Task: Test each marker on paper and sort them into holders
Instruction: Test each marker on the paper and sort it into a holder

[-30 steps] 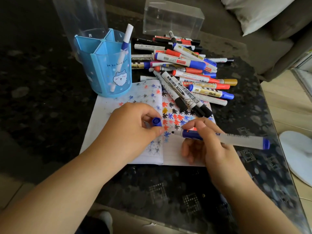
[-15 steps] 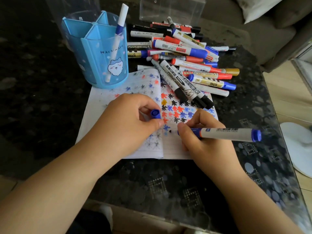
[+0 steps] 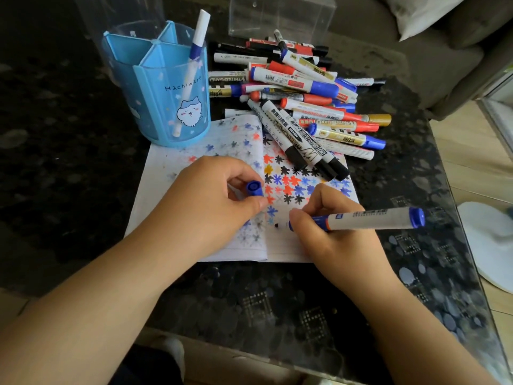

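Since a second ago your right hand [image 3: 337, 240] has tipped the blue marker [image 3: 369, 219] down so its nib now touches the paper [image 3: 280, 245], a small dark dot just left of the tip; before, it hovered flatter above the page. Fingers and thumb are curled tight round the blue grip end, barrel pointing right, its print too small to read. Your left hand [image 3: 211, 204] hasn't shifted: thumb and forefinger pinch the blue cap [image 3: 254, 188], other fingers curled, resting on the left page. Paper is covered in red, blue, black and yellow star scribbles. Blue holder [image 3: 161, 90] sits at the paper's far left corner, reads "Hachiware" with a cat cartoon, one thin blue-white pen [image 3: 194, 51] leaning in it. Marker pile [image 3: 305, 93] lies beyond the paper, partly on it; barrels read "WHITEBOARD". Clear box [image 3: 280, 18] behind the pile.
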